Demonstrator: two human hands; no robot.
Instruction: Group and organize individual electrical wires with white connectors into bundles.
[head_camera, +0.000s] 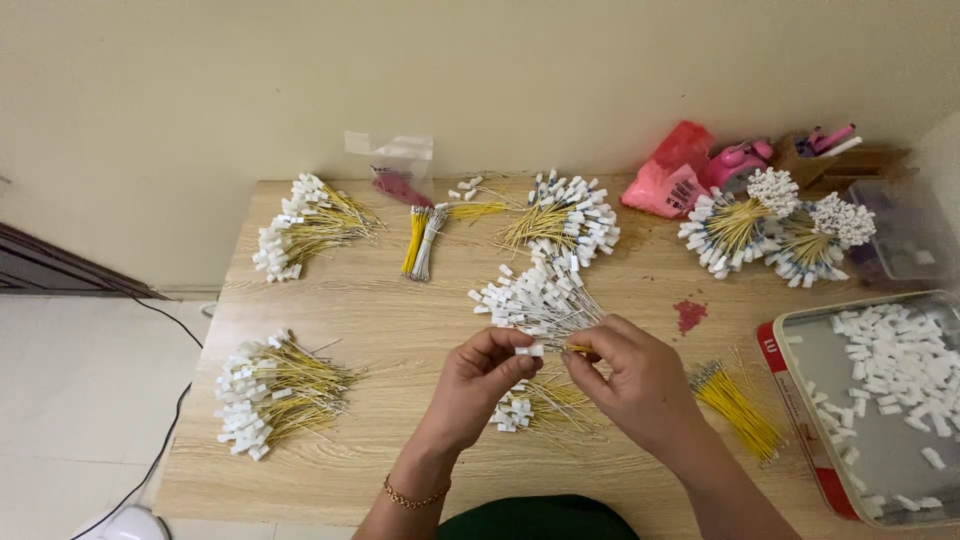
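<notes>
We pinch a white connector (530, 350) between left hand (478, 385) and right hand (632, 385), finished wire bundles (545, 298) just behind and a metal tray (800, 410) of loose connectors at right.

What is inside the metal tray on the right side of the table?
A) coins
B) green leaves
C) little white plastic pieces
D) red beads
C: the metal tray at the table's right edge holds a heap of little white plastic pieces, like the white piece pinched between the left hand and the right hand.

Bare forearms, a thin gold bracelet (413, 496) on the left wrist.
</notes>
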